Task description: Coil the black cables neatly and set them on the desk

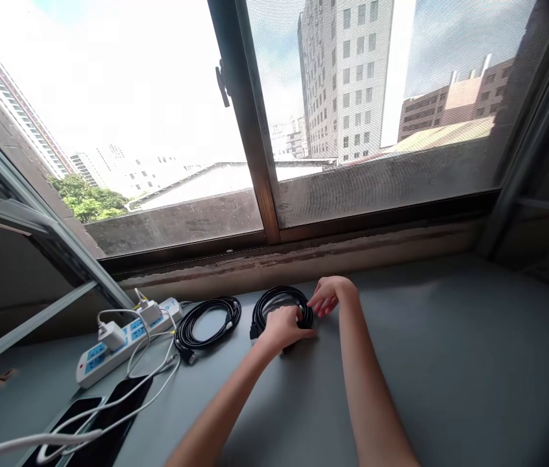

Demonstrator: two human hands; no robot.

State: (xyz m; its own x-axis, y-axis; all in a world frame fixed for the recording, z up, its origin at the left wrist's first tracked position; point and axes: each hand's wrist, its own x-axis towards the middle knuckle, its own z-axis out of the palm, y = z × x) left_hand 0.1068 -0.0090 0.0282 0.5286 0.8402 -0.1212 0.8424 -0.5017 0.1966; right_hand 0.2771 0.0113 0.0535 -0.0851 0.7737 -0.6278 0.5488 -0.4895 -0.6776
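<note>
A coiled black cable (274, 293) lies on the grey tabletop in front of the window, with a dark connector at its left side. My left hand (281, 327) is closed on the front part of this coil and hides some of it. At the coil's right edge is my right hand (330, 295), its fingers loosely bent and apart, with nothing visible in them. Whether its fingertips touch the cable I cannot tell. A second black cable coil (184, 333) rests to the left, its connector at the front.
A white power strip (126, 350) with blue sockets and two plugged-in chargers (111, 336) stands at the left. White charging cables (133, 415) run over two dark phones (121, 402) at the front left. Behind the grey table (450, 363) is a window sill (352, 256).
</note>
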